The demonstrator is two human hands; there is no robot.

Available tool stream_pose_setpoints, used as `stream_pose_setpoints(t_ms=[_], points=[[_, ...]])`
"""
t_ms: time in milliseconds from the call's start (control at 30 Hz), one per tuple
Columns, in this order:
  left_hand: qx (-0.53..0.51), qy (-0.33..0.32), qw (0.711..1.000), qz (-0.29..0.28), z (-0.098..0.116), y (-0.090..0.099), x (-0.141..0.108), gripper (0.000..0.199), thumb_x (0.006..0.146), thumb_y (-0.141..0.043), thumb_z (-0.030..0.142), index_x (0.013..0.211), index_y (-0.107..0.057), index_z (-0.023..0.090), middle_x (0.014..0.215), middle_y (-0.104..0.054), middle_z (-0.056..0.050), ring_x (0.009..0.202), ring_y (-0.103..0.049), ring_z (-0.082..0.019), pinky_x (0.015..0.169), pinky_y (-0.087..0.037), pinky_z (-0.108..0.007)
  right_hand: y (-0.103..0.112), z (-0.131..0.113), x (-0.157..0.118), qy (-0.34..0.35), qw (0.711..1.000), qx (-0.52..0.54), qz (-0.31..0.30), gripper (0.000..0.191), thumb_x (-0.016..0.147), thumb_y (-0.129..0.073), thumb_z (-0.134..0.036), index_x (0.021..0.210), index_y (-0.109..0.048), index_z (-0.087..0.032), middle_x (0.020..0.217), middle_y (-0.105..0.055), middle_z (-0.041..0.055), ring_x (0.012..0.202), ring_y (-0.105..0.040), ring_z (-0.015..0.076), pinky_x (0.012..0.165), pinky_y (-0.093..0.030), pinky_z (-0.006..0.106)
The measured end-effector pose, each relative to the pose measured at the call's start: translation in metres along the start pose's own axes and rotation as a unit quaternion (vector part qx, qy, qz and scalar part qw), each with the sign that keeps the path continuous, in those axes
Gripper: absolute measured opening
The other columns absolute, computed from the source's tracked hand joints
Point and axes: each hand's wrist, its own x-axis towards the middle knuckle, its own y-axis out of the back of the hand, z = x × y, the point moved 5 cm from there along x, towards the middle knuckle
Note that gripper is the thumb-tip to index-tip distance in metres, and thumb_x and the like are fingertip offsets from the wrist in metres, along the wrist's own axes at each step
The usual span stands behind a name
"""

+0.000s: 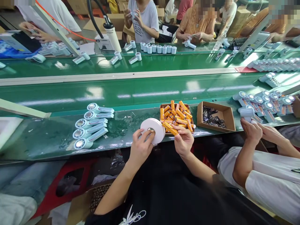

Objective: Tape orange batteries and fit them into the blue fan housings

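My left hand grips a wide roll of white tape, with fingers at its centre hole. Beside it, my right hand pinches an orange cylindrical battery close to the roll's right edge; whether the two touch I cannot tell. Just behind my right hand is a box heaped with similar orange batteries. To the left of the roll, several pale blue handheld fans lie in a row on the green bench.
A cardboard box of small dark parts stands right of the batteries. Farther right, a co-worker's hands hold a pale blue fan near a cluster of fans. Across the green conveyor, other people handle parts by more fans and a white cylindrical device.
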Motion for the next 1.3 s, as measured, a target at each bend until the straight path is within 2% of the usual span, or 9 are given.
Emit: stream_pose_setpoints(t_ms=[200,300,367,533,633,767,933,1133,1300], points=[[0.044,-0.008,0.999,0.003,-0.006,0.004,0.000,0.045,0.090,-0.062,0.004,0.128,-0.073,0.023,0.124,-0.074,-0.008,0.120,-0.052,-0.031,0.101,-0.052,-0.042,0.006,0.017,-0.011,-0.121,0.991,-0.025,-0.050,0.037,0.074,-0.092,-0.040,0.098,-0.067,-0.025,0.117,-0.075,0.0085,0.117,-0.071,0.0267,0.107,-0.058,0.049],[0.069,-0.039,0.997,0.003,-0.013,0.012,0.004,0.050,0.093,-0.063,0.007,0.137,-0.070,0.030,0.124,-0.075,-0.006,0.118,-0.054,-0.029,0.099,-0.052,-0.040,0.003,0.017,0.005,-0.236,0.960,-0.037,-0.148,0.064,0.071,-0.094,-0.040,0.127,-0.067,-0.025,0.128,-0.073,0.0102,0.116,-0.072,0.0252,0.105,-0.060,0.045],[0.068,-0.075,0.995,-0.002,-0.015,0.017,0.009,0.053,0.095,-0.063,0.009,0.143,-0.066,0.032,0.127,-0.075,-0.004,0.118,-0.054,-0.028,0.102,-0.052,-0.040,-0.002,0.011,0.018,-0.289,0.926,-0.067,-0.234,0.067,0.073,-0.092,-0.040,0.132,-0.067,-0.022,0.117,-0.077,0.0077,0.108,-0.075,0.0243,0.103,-0.062,0.044],[0.085,-0.146,0.986,0.005,-0.009,0.029,0.022,0.054,0.098,-0.063,0.011,0.147,-0.060,0.033,0.125,-0.076,-0.001,0.108,-0.055,-0.025,0.109,-0.045,-0.044,-0.016,-0.022,0.053,-0.186,0.873,-0.266,-0.363,0.023,0.084,-0.082,-0.036,0.103,-0.081,-0.023,0.090,-0.079,0.0006,0.094,-0.076,0.0233,0.098,-0.061,0.041],[0.139,-0.144,0.978,0.055,0.002,0.034,0.024,0.047,0.097,-0.064,0.010,0.140,-0.067,0.030,0.118,-0.077,-0.003,0.100,-0.053,-0.024,0.101,-0.042,-0.044,-0.021,-0.024,0.058,-0.178,0.897,-0.261,-0.309,0.027,0.080,-0.085,-0.037,0.103,-0.082,-0.023,0.088,-0.080,0.0002,0.086,-0.076,0.0232,0.089,-0.064,0.039],[0.185,-0.070,0.975,0.099,0.014,0.029,0.022,0.030,0.097,-0.068,0.023,0.128,-0.072,0.022,0.103,-0.077,-0.006,0.090,-0.050,-0.024,0.091,-0.034,-0.046,-0.025,-0.002,0.046,-0.205,0.970,-0.064,-0.115,0.046,0.068,-0.093,-0.044,0.105,-0.077,-0.022,0.093,-0.080,0.0029,0.087,-0.077,0.0245,0.086,-0.066,0.040],[0.161,0.027,0.979,0.125,0.020,0.014,0.016,0.036,0.097,-0.070,0.041,0.123,-0.071,0.017,0.094,-0.071,-0.010,0.088,-0.050,-0.026,0.087,-0.032,-0.046,-0.033,0.015,0.020,-0.166,0.979,0.095,0.076,0.049,0.066,-0.096,-0.045,0.099,-0.067,-0.023,0.102,-0.080,0.0050,0.097,-0.077,0.0226,0.093,-0.063,0.037],[0.152,0.066,0.980,0.113,0.020,-0.002,0.012,0.031,0.096,-0.070,0.038,0.117,-0.072,0.015,0.096,-0.070,-0.011,0.090,-0.053,-0.028,0.085,-0.034,-0.044,-0.041,0.026,0.001,-0.134,0.975,0.165,0.072,0.045,0.072,-0.095,-0.030,0.102,-0.062,-0.023,0.106,-0.081,0.0032,0.093,-0.077,0.0183,0.086,-0.063,0.032],[0.096,0.049,0.992,0.066,0.021,-0.006,-0.012,0.027,0.093,-0.073,0.028,0.118,-0.074,0.017,0.095,-0.071,-0.010,0.090,-0.058,-0.027,0.083,-0.036,-0.044,-0.030,0.006,0.044,-0.165,0.977,0.128,0.039,0.044,0.062,-0.100,-0.034,0.091,-0.070,-0.019,0.090,-0.081,0.0035,0.078,-0.076,0.0175,0.075,-0.064,0.029]])
